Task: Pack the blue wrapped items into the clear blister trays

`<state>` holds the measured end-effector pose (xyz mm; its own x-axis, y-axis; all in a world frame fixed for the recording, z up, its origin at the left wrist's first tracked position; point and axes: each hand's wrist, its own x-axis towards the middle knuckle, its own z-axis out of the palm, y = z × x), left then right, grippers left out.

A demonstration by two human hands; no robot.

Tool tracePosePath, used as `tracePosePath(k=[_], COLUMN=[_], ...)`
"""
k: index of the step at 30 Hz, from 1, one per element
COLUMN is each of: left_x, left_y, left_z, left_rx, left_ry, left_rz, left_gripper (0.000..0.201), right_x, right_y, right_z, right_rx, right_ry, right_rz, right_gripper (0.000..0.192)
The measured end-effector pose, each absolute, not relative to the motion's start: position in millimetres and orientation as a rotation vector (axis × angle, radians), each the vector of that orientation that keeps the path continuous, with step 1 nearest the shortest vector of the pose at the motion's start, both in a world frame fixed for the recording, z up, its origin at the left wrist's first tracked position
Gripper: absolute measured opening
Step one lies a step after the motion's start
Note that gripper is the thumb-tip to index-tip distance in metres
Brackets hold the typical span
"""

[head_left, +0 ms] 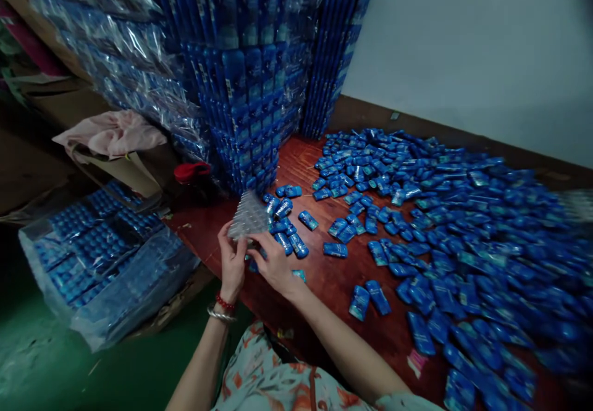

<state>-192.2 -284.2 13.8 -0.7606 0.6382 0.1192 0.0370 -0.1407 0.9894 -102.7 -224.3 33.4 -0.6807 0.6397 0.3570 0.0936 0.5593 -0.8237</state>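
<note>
Near the table's front edge, my left hand (231,259) grips a clear, ridged plastic piece (250,214) from its left side. It looks like a nested stack of thin transparent shells, though its exact kind is hard to make out. My right hand (274,264) pinches the same piece at its lower right, fingers bent and thumb close to the left hand. Just beyond the right hand lie several small blue packs (282,225) with rounded ends. Part of another blue pack shows beneath the hands, mostly hidden by them.
A large heap of blue packs (445,225) spreads over the right of the red-brown table (319,300). Tall stacks of blue packs (245,102), partly wrapped in clear film, rise at the back. Left are a red object (192,172), a pink cloth (115,133) and a film-lined box (92,256).
</note>
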Motion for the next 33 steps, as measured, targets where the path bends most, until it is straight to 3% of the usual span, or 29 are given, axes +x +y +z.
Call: tracePosePath(k=[3, 9, 22, 30, 33], left_x=[-181, -155, -86, -73, -67], left_y=[-286, -280, -248, -234, -232], left_z=[17, 35, 32, 23, 25], left_rx=[0.797, 0.918, 1.060, 1.055, 1.075], left_ry=[1.699, 1.619, 1.390, 1.383, 1.382], left_rz=[1.928, 1.726, 1.536, 1.570, 1.554], left_gripper=[0.048, 0.052, 0.063, 0.046, 0.044], right_x=[-85, -40, 39, 53, 54], right_y=[-217, -204, -206, -206, -204], right_z=[46, 63, 58, 60, 63], right_rx=[-0.617, -0.718, -1.083, -1.125, -1.184], right_ry=[-2.002, -1.875, -1.596, -1.709, -1.676], right_rz=[1.288, 1.567, 1.363, 1.307, 1.237], right_gripper=[0.009, 0.011, 0.013, 0.017, 0.009])
